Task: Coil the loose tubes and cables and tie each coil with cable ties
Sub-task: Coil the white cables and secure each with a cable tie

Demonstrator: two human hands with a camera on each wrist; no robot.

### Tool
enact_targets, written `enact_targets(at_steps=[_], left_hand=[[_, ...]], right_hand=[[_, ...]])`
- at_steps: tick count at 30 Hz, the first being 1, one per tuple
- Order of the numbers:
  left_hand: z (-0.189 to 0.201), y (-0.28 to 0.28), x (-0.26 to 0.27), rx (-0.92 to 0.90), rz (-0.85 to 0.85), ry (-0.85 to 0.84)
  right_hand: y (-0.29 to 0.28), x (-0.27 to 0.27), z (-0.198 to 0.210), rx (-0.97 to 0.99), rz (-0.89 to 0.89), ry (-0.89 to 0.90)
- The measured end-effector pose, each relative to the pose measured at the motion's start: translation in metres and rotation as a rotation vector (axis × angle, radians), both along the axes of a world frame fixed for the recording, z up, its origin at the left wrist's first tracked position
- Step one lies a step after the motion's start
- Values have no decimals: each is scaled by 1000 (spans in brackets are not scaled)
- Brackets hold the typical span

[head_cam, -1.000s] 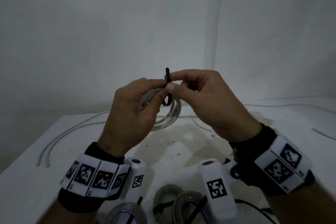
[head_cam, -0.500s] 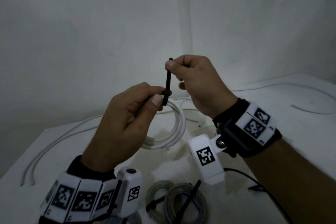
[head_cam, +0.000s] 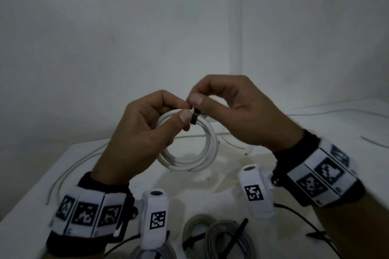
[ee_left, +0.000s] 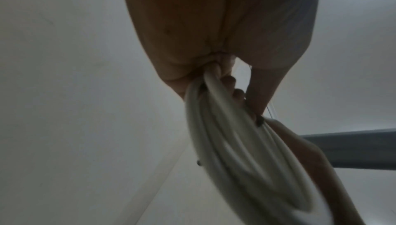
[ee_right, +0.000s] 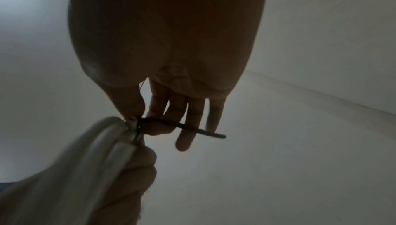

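A white cable coil (head_cam: 202,153) hangs in the air above the white table (head_cam: 231,176), held up in front of me. My left hand (head_cam: 147,132) grips the coil near its top, thumb beside a black cable tie (head_cam: 194,117) wrapped tight around the strands. My right hand (head_cam: 235,109) pinches the tie at its head with thumb and forefinger. In the right wrist view the tie's tail (ee_right: 193,128) sticks out past the fingers, next to the coil (ee_right: 85,161). The left wrist view shows the coil (ee_left: 225,144) running out of my fist.
Several grey coils (head_cam: 219,235) bound with black ties lie at the table's near edge. Loose white tubes (head_cam: 69,172) curve along the table's left side, and thin cables (head_cam: 336,111) lie at the back right. Walls meet in a corner behind the table.
My right hand had pulled the tie's tail upward; it has now come back down to the tie's head on the coil. The loop is tight around the strands.
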State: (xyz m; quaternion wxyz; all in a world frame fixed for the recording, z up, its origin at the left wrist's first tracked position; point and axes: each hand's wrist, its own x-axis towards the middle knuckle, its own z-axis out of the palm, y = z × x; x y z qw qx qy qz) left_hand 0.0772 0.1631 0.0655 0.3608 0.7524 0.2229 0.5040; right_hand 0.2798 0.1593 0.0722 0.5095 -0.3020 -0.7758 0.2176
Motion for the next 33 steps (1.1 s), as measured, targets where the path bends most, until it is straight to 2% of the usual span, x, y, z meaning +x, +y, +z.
enact_targets(at_steps=[4, 10, 12, 15, 17, 19, 21, 23, 25, 27, 30, 33], left_hand=[[4, -2, -5, -50, -100, -67], [7, 1, -10, -79, -136, -153], [7, 1, -9, -87, -154, -197], [5, 0, -5, -81, -193, -241], [3, 2, -1, -76, -167, -234], [0, 4, 2, -57, -42, -202], [-1, 5, 3, 8, 196, -129], [1, 5, 1, 45, 358, -23], [4, 5, -3, -19, 274, 102], [5, 4, -6, -76, 157, 165], [3, 6, -5, -66, 147, 129], [0, 8, -2, -63, 118, 27]], right_hand=[[1, -9, -8, -191, 187, 105], [-4, -23, -14, -675, 560, 402], [-5, -25, -16, -741, 681, 436], [-5, -30, -20, -733, 727, 438], [-5, -33, -23, -683, 727, 448], [-4, -34, -22, -626, 688, 492], [0, -30, -19, -520, 560, 509], [4, -22, -16, -344, 354, 420], [6, -17, -15, -190, 188, 291], [7, -17, -17, -117, 161, 213], [6, -22, -20, -90, 182, 198], [7, -20, -20, -114, 123, 176]])
